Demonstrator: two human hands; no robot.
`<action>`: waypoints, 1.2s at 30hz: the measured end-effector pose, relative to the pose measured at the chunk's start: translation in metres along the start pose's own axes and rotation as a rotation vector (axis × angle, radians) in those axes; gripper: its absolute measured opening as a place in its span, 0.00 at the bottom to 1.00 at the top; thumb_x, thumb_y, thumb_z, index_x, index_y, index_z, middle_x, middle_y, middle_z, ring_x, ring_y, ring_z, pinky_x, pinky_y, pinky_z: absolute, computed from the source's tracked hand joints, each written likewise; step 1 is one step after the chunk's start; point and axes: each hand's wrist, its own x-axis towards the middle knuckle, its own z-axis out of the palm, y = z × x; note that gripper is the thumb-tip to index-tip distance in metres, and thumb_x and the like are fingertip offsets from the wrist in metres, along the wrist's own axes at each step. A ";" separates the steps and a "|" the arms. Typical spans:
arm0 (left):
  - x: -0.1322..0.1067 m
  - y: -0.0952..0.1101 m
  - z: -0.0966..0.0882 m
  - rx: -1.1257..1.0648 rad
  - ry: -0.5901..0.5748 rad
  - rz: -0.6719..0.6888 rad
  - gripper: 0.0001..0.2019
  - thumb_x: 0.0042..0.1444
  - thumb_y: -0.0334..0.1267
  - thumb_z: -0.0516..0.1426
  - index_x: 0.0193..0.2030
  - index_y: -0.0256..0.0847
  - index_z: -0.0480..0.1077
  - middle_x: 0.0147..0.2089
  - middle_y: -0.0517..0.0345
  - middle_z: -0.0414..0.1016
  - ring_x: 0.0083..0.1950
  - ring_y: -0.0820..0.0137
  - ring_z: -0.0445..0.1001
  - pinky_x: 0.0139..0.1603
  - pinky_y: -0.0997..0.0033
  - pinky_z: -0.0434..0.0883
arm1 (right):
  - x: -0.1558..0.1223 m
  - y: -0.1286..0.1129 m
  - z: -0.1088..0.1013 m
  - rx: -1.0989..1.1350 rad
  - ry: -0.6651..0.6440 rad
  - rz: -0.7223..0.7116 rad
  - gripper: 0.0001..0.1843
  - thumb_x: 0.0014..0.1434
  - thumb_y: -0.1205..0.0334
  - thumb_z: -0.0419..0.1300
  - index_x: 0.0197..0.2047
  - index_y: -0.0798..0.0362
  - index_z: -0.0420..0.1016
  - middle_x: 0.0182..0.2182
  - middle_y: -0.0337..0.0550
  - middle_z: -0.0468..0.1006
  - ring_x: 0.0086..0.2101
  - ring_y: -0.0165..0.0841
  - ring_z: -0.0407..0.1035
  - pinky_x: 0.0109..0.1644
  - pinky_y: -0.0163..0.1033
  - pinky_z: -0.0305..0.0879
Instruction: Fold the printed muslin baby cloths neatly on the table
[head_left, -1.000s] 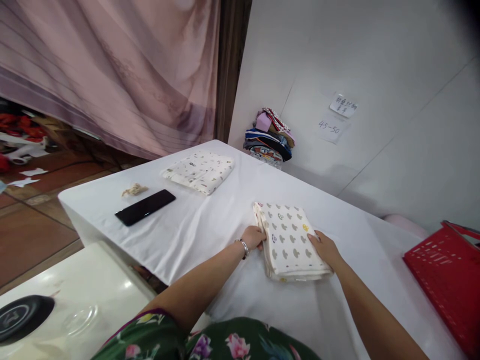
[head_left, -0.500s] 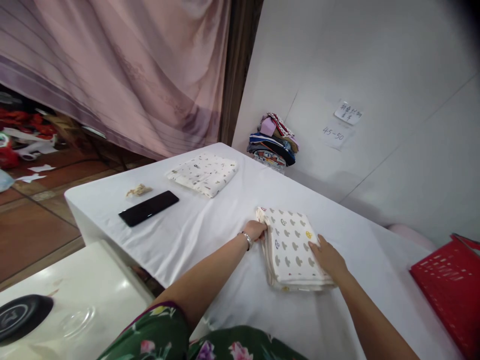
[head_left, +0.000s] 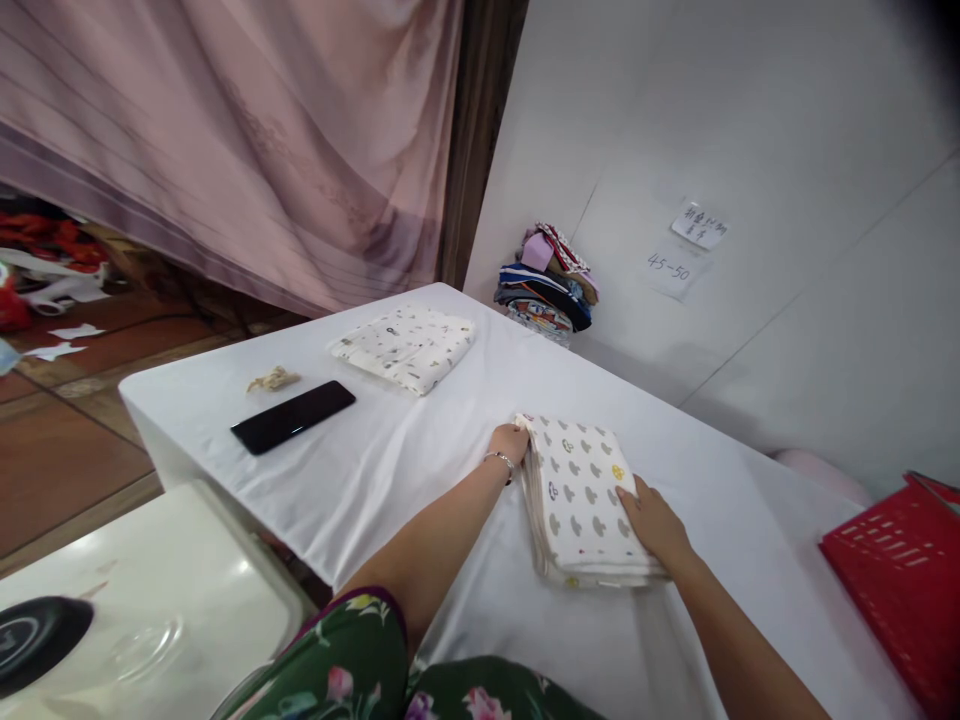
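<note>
A folded white cloth (head_left: 589, 500) printed with grey mushroom-like shapes and a few yellow marks lies in several layers on the white-covered table (head_left: 420, 475). My left hand (head_left: 510, 443), with a silver bracelet at the wrist, is closed on its far left corner; the fingertips are hidden by the fabric. At the right edge, my right hand (head_left: 657, 522) grips the same cloth, thumb on top and the other fingers mostly out of sight. Farther back rests a second folded white cloth (head_left: 405, 348) with small dark prints, apart from both hands.
On the table's left lie a black phone (head_left: 294, 416) and a crumpled beige scrap (head_left: 274, 379). A stack of folded fabrics (head_left: 546, 285) stands by the wall. The red plastic basket (head_left: 896, 570) is at right; a white surface with a black round object (head_left: 41, 640) is lower left.
My left hand has shifted slightly up along the cloth's left edge to its far corner. My right hand stays at the right edge, and the cloth has barely moved.
</note>
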 end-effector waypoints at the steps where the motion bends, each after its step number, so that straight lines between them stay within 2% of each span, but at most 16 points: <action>1: 0.000 0.000 -0.001 0.003 0.004 0.003 0.10 0.55 0.36 0.48 0.29 0.37 0.68 0.29 0.51 0.74 0.27 0.72 0.73 0.25 0.77 0.63 | 0.000 0.000 0.000 0.007 -0.004 0.000 0.30 0.61 0.45 0.39 0.61 0.52 0.52 0.50 0.53 0.67 0.52 0.43 0.61 0.51 0.45 0.57; 4: 0.002 -0.002 -0.003 0.003 -0.010 0.005 0.13 0.58 0.37 0.46 0.32 0.36 0.69 0.26 0.52 0.74 0.24 0.72 0.73 0.26 0.77 0.65 | 0.000 0.001 0.000 0.021 0.000 0.003 0.30 0.61 0.44 0.39 0.61 0.52 0.53 0.51 0.53 0.66 0.52 0.43 0.60 0.52 0.45 0.56; 7: 0.003 -0.005 -0.007 0.000 -0.005 0.016 0.14 0.59 0.36 0.44 0.40 0.37 0.70 0.26 0.54 0.75 0.23 0.73 0.73 0.26 0.77 0.66 | 0.000 0.001 0.000 0.037 0.012 0.003 0.30 0.61 0.44 0.40 0.61 0.51 0.54 0.50 0.52 0.67 0.52 0.42 0.60 0.52 0.44 0.56; 11: 0.003 -0.005 -0.013 0.029 0.042 0.061 0.14 0.55 0.33 0.48 0.46 0.40 0.69 0.30 0.57 0.77 0.25 0.74 0.74 0.27 0.77 0.66 | -0.001 0.001 0.000 0.046 0.003 0.011 0.31 0.61 0.43 0.39 0.60 0.51 0.55 0.50 0.52 0.66 0.52 0.43 0.60 0.52 0.45 0.56; 14: 0.002 -0.001 -0.016 0.073 0.099 0.131 0.13 0.53 0.32 0.50 0.44 0.41 0.70 0.35 0.57 0.77 0.29 0.73 0.73 0.30 0.76 0.66 | -0.001 0.000 -0.001 0.048 -0.006 0.016 0.31 0.60 0.43 0.39 0.60 0.51 0.55 0.50 0.52 0.66 0.52 0.43 0.60 0.52 0.45 0.56; 18: 0.000 0.003 -0.018 0.133 0.169 0.281 0.11 0.51 0.31 0.52 0.38 0.43 0.73 0.40 0.58 0.75 0.38 0.71 0.72 0.38 0.76 0.66 | 0.000 0.000 -0.002 0.052 -0.002 0.008 0.30 0.60 0.43 0.39 0.60 0.50 0.55 0.49 0.51 0.67 0.51 0.42 0.61 0.51 0.45 0.56; 23: -0.001 -0.001 -0.017 0.175 0.188 0.405 0.11 0.52 0.29 0.51 0.35 0.44 0.73 0.39 0.60 0.72 0.38 0.74 0.70 0.40 0.77 0.65 | -0.001 0.000 -0.002 0.057 0.007 0.011 0.30 0.60 0.43 0.39 0.60 0.49 0.56 0.48 0.50 0.67 0.50 0.42 0.62 0.50 0.44 0.57; 27: 0.004 -0.002 -0.014 0.197 0.193 0.426 0.09 0.53 0.31 0.51 0.36 0.44 0.73 0.39 0.60 0.71 0.36 0.75 0.70 0.38 0.78 0.65 | -0.002 0.000 -0.002 0.056 0.001 0.010 0.29 0.60 0.43 0.39 0.59 0.49 0.57 0.48 0.49 0.67 0.50 0.42 0.62 0.50 0.44 0.57; 31: 0.012 0.001 -0.013 0.248 0.197 0.408 0.06 0.53 0.34 0.53 0.32 0.40 0.72 0.37 0.56 0.70 0.35 0.71 0.69 0.34 0.74 0.64 | -0.002 -0.002 -0.003 0.047 -0.004 0.023 0.29 0.60 0.43 0.39 0.58 0.49 0.58 0.47 0.49 0.68 0.49 0.41 0.62 0.50 0.43 0.57; 36: 0.014 0.003 -0.014 0.284 0.180 0.443 0.05 0.52 0.33 0.54 0.31 0.40 0.71 0.38 0.56 0.70 0.36 0.71 0.69 0.35 0.75 0.64 | -0.004 -0.003 -0.004 0.071 0.008 0.013 0.29 0.60 0.43 0.39 0.58 0.50 0.58 0.47 0.49 0.68 0.50 0.40 0.62 0.50 0.42 0.57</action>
